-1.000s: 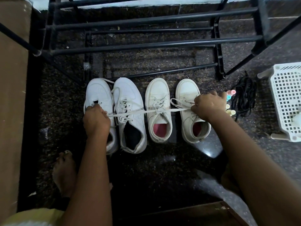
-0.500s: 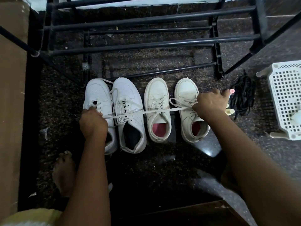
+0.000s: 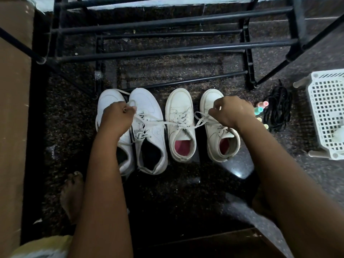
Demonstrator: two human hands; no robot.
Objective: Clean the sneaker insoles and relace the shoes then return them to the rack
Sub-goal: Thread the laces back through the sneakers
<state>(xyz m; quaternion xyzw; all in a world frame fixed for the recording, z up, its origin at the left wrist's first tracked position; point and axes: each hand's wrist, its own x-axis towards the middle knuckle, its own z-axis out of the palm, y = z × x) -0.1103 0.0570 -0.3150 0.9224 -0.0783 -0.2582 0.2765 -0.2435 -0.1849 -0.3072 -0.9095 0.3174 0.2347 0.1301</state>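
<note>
Two pairs of white sneakers stand side by side on the dark floor in front of the black metal rack point(image 3: 173, 51). The left pair point(image 3: 149, 127) has dark insides; the right pair point(image 3: 179, 127) has pink insoles. A long white lace point(image 3: 167, 123) runs across the shoes between my hands. My left hand point(image 3: 115, 118) pinches one end over the far-left sneaker. Over the far-right sneaker point(image 3: 219, 135), my right hand point(image 3: 230, 112) pinches the other end, which forms a loop.
A bundle of black laces point(image 3: 277, 110) lies right of the shoes, beside some small coloured items point(image 3: 261, 108). A white perforated plastic basket point(image 3: 325, 112) stands at the far right. My bare foot point(image 3: 71, 194) rests at lower left. A brown surface runs along the left edge.
My left hand has moved up and away from me, toward the toe of the far-left sneaker. The lace between my hands now sags and my right hand sits slightly higher.
</note>
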